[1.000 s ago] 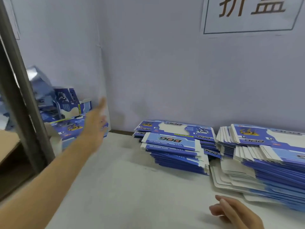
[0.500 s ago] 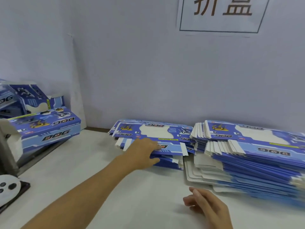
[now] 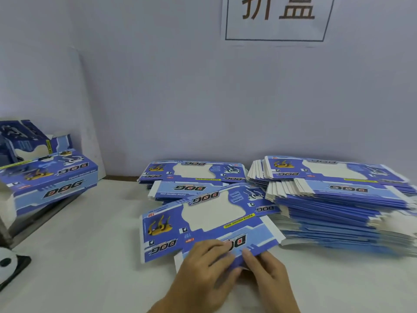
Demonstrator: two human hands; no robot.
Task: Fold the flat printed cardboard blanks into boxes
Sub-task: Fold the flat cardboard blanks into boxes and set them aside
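Observation:
One flat blue printed blank [image 3: 203, 224] with a white window and "DOG" lettering lies tilted in front of me on the white table. My left hand [image 3: 207, 265] grips its near edge, fingers curled over the print. My right hand [image 3: 266, 269] pinches the same edge beside it. Behind it sits a low stack of blanks [image 3: 191, 175]. A taller stack of blanks [image 3: 338, 199] stands at the right. A folded box [image 3: 52, 181] leans at the left.
More folded boxes [image 3: 20, 138] pile up behind the leaning one at the far left. A black and white object [image 3: 9, 265] sits at the left table edge. A wall with a paper sign [image 3: 277, 16] closes the back. The white table [image 3: 90, 256] spreads at front left.
My left hand swung from the folded boxes to the low stack, took one blank and pulled it toward me. My right hand came up from the table and joined it on the near edge.

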